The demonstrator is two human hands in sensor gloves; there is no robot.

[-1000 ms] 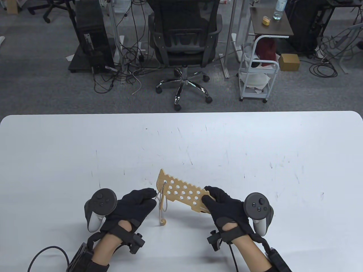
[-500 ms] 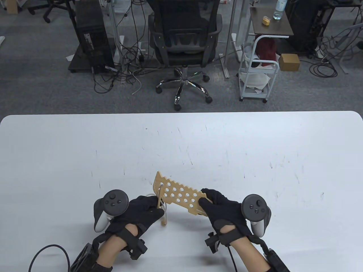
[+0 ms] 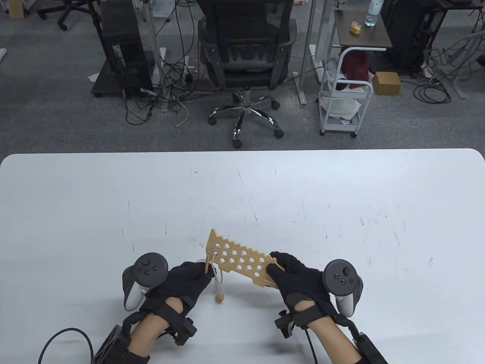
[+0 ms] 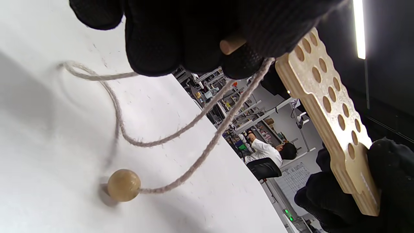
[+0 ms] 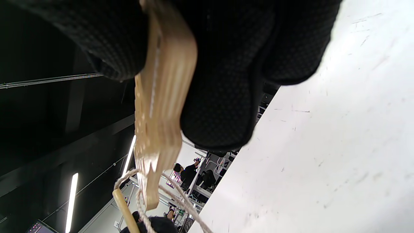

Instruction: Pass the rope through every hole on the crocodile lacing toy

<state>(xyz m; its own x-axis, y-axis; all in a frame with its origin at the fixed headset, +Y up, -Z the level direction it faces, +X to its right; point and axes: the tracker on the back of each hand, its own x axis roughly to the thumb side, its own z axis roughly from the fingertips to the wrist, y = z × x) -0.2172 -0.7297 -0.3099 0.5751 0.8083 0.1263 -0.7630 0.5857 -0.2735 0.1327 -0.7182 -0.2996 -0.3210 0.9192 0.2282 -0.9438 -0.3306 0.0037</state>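
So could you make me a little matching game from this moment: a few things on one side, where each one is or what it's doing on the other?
Things:
1. wooden bead
2. wooden needle
3. crocodile lacing board
4. office chair

States:
A. pinched in the left hand fingers
B. lying on the white table, at the rope end
C. standing on the floor beyond the table
D. held up off the table by the right hand

Pairs: 1-B, 2-A, 3-D, 4-C
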